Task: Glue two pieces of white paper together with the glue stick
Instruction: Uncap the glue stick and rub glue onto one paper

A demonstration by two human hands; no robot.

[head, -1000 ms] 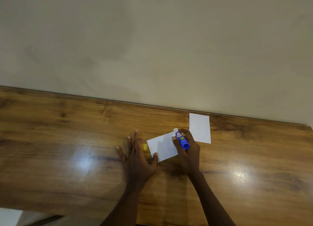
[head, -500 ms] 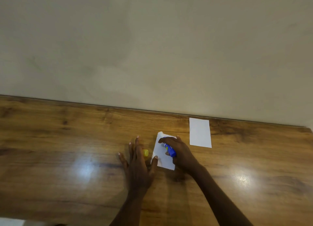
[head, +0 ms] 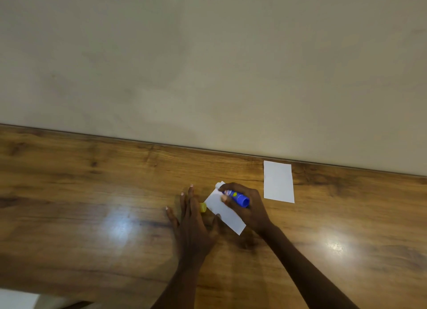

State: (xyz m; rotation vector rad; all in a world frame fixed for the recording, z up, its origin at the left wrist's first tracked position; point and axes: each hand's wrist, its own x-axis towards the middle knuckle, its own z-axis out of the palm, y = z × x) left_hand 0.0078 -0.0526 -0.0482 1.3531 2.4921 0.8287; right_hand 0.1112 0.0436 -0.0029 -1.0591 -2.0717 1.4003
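Gluing: right hand (head: pixel 250 210) fingers curl round the glue stick (head: pixel 236 196), tip on the paper (head: pixel 223 210).
Left hand (head: pixel 193 225): fingers flat, thumb pinning paper edge.
Paper: light, floppy, probably slides; pin by thumb.
Second sheet (head: pixel 278 181): beyond right knuckles.

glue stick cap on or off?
Off. The yellow cap lies on the table by the left hand; the right hand presses the glue stick to paper.

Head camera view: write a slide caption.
Right hand rubs glue stick on paper; left hand steadies it.
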